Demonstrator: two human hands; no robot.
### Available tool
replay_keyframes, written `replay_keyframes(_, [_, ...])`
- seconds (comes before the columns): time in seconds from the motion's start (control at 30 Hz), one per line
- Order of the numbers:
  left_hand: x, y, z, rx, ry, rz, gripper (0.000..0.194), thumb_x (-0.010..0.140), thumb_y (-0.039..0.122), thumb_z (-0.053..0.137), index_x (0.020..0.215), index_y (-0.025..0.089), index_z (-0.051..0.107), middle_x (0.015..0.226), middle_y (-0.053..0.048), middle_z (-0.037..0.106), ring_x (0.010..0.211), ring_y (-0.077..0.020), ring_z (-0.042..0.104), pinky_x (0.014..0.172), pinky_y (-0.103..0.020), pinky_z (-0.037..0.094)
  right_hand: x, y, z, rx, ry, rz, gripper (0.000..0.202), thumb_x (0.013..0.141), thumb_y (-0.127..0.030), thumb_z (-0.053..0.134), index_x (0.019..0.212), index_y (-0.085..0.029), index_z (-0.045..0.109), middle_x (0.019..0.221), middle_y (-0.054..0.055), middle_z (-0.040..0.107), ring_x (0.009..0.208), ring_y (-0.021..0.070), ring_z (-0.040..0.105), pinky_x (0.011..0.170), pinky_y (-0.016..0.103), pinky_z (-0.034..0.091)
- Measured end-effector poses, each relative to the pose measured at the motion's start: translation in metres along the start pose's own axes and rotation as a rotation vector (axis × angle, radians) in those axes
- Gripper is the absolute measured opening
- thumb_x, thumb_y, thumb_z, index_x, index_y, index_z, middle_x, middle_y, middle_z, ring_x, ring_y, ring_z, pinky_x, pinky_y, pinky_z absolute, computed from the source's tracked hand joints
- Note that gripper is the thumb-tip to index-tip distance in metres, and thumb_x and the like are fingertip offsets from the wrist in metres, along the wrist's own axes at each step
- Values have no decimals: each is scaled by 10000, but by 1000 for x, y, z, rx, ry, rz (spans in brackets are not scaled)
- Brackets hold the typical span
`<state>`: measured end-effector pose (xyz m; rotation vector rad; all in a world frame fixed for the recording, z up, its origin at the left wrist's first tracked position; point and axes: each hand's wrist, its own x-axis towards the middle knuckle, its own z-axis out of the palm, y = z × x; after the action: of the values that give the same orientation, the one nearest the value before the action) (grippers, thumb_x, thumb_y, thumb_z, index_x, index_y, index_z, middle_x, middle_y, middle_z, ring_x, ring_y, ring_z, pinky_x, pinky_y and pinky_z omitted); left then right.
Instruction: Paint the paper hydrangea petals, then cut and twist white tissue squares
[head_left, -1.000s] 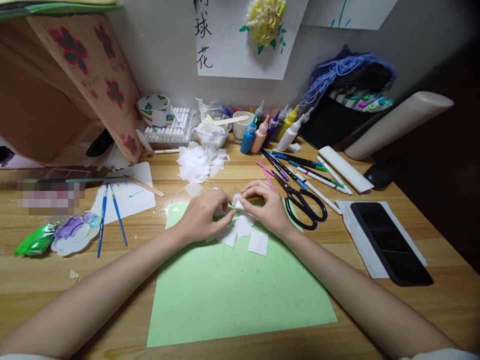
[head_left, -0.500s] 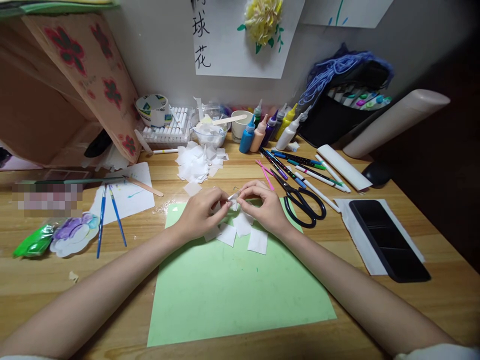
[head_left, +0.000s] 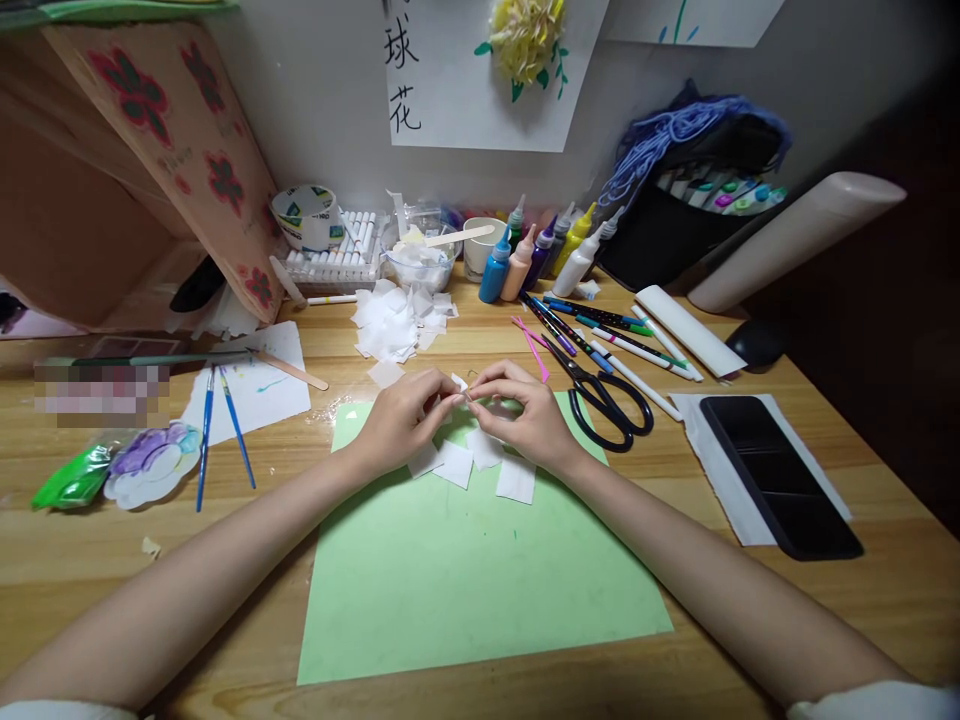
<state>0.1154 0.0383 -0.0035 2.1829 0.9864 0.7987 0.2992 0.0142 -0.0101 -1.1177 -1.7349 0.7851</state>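
Above the top edge of a green sheet (head_left: 480,570), my left hand (head_left: 405,420) and my right hand (head_left: 517,410) meet fingertip to fingertip. Both pinch a small white paper piece (head_left: 459,384), partly hidden by the fingers. Just below the hands, several white paper squares (head_left: 515,479) lie on the green sheet. Behind them a loose pile of white paper pieces (head_left: 390,320) rests on the wooden table. Black-handled scissors (head_left: 600,400) lie to the right of my right hand.
Pens (head_left: 637,350) and a phone (head_left: 780,475) on white paper lie at the right. Paint bottles (head_left: 525,262), a bowl (head_left: 420,262) and a marker box (head_left: 337,250) line the wall. Brushes (head_left: 204,440) and a palette (head_left: 154,465) are at the left.
The fingertips of both hands have come closer together around the white paper piece, and less of it shows. My right fingers have shifted slightly left.
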Motion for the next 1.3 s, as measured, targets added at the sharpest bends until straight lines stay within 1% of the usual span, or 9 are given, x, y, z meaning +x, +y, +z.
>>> replay_keyframes(0.33, [0, 4, -1, 40, 1, 17, 162, 875, 289, 476, 762, 175, 502, 669, 22, 508, 581, -95, 405, 565, -231, 327, 0, -1, 0, 1, -4, 12, 102, 803, -188, 572, 790, -199, 673, 873, 43, 587, 841, 160, 582, 759, 315, 475])
replay_keyframes(0.53, [-1, 5, -4, 53, -5, 24, 123, 856, 240, 472, 752, 177, 489, 676, 19, 510, 592, -100, 423, 567, -235, 334, 3, 5, -1, -17, 174, 117, 118, 811, -204, 531, 729, -176, 611, 823, 38, 574, 774, 150, 566, 636, 259, 451])
replay_keyframes(0.73, [-1, 5, -4, 66, 97, 7, 111, 847, 235, 474, 751, 185, 500, 669, 13, 508, 608, -113, 447, 573, -245, 351, 6, 18, -2, 77, 293, 278, 166, 812, -314, 525, 719, -180, 555, 666, 7, 559, 610, 133, 540, 568, 253, 439])
replay_keyframes(0.9, [-3, 3, -4, 27, 190, -2, 120, 850, 232, 474, 737, 192, 474, 661, 19, 486, 603, -110, 440, 570, -249, 349, 10, 22, 6, 185, 266, 359, 218, 823, -359, 511, 848, -159, 597, 638, 13, 608, 493, 105, 501, 457, 230, 407])
replay_keyframes(0.97, [-3, 2, -4, 16, 192, -18, 126, 854, 244, 471, 740, 193, 475, 660, 18, 484, 601, -110, 439, 563, -248, 348, 12, 20, 10, 208, 181, 329, 288, 833, -332, 501, 1055, -168, 583, 811, 51, 669, 572, 115, 557, 516, 243, 463])
replay_keyframes(1.03, [-2, 2, -4, 6, 192, -35, 129, 860, 255, 468, 748, 192, 479, 668, 16, 487, 605, -111, 441, 557, -244, 348, 12, 16, 12, 232, 114, 253, 391, 851, -295, 481, 1232, -212, 483, 1077, 85, 635, 747, 132, 608, 635, 266, 513])
replay_keyframes(1.1, [-1, 1, -4, 3, 196, -42, 129, 863, 255, 468, 752, 190, 484, 685, 12, 493, 621, -112, 449, 563, -242, 350, 10, 10, 11, 201, 134, 164, 385, 869, -267, 464, 1252, -237, 461, 1194, 91, 562, 906, 146, 595, 738, 283, 517])
replay_keyframes(1.2, [0, 2, -4, 15, 182, -30, 120, 862, 247, 474, 761, 185, 493, 713, 6, 501, 654, -115, 464, 581, -243, 355, 5, -1, 8, 36, 198, 53, 225, 874, -255, 481, 1070, -225, 589, 1012, 68, 588, 885, 157, 572, 752, 296, 503])
replay_keyframes(1.3, [1, 4, -4, 22, 148, -26, 119, 869, 255, 469, 776, 186, 497, 719, 5, 506, 669, -118, 470, 594, -246, 360, 1, -8, 7, -82, 145, -30, 174, 857, -249, 529, 993, -237, 637, 907, 47, 585, 815, 160, 560, 739, 316, 490])
